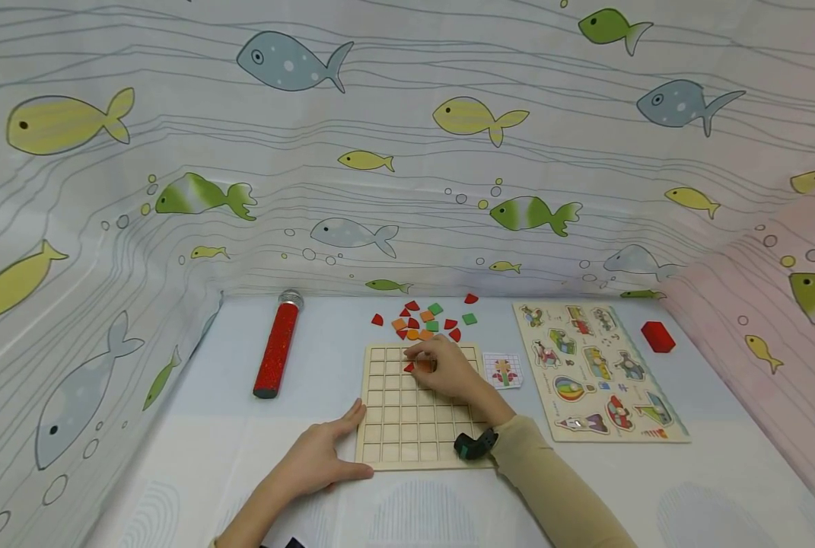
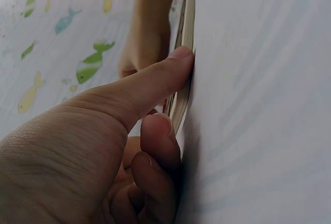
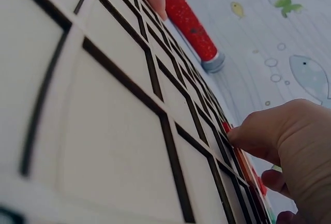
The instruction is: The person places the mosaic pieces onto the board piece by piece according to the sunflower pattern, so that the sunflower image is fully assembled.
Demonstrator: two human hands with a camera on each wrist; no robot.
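A wooden grid board (image 1: 409,434) lies on the table. Against its left side rests my left hand (image 1: 318,460), thumb at the near corner and index finger farther up the edge. In the left wrist view, the straight thumb touches the board's rim (image 2: 180,107), and the other fingers bend beside it. My right hand (image 1: 444,369) is over the board's upper rows, fingertips pinching a red quarter-circle piece (image 1: 409,367). The right wrist view shows the thumb tip right at this red piece (image 3: 226,127). An orange piece (image 3: 241,159) shows in the grid, partly hidden by the hand.
Several loose red, orange and green pieces (image 1: 426,315) lie beyond the board. A pattern card (image 1: 503,371) sits to its right, next to a picture puzzle board (image 1: 595,373) and a red block (image 1: 657,336). At left lies a red glittery microphone (image 1: 278,346).
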